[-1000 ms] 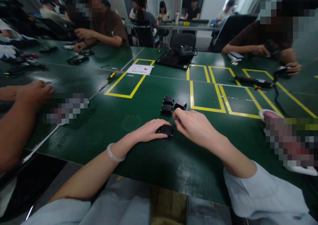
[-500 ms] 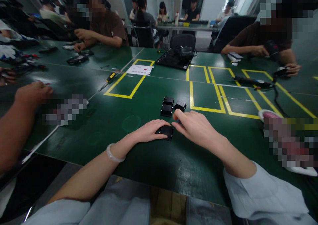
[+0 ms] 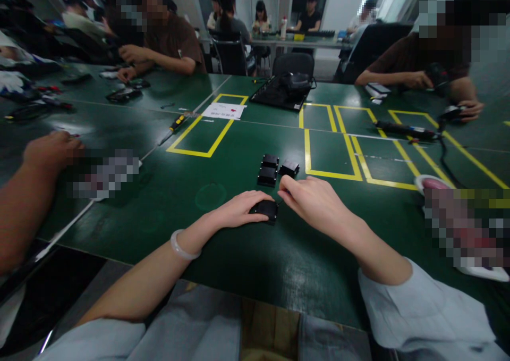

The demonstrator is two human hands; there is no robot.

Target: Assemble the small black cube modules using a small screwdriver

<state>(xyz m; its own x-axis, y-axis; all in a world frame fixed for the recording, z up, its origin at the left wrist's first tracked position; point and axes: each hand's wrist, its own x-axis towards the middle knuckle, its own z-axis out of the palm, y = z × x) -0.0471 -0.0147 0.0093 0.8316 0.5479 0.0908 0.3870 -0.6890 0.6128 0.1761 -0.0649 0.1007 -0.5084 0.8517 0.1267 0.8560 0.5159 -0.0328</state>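
Observation:
My left hand (image 3: 243,208) grips a small black block (image 3: 266,209) against the green table, thumb along its near side and fingers over the far side. Just right of the block, my right hand (image 3: 308,197) is closed in a pinch. A thin dark sliver shows between its fingertips and the block's right edge; what it is I cannot make out. Beyond my hands lie two more black blocks (image 3: 268,170), one behind the other, and a single black block (image 3: 289,167) to their right, set at an angle.
Yellow tape outlines mark the green table (image 3: 223,254). A yellow-and-black screwdriver (image 3: 177,122) and a white paper (image 3: 224,111) lie to the left. Further back sits a black panel (image 3: 279,95). At far left is another person's hand (image 3: 53,148); co-workers sit opposite.
The fingers of my right hand have curled in more tightly beside the block. My left hand keeps its hold, and the blocks lie where they were.

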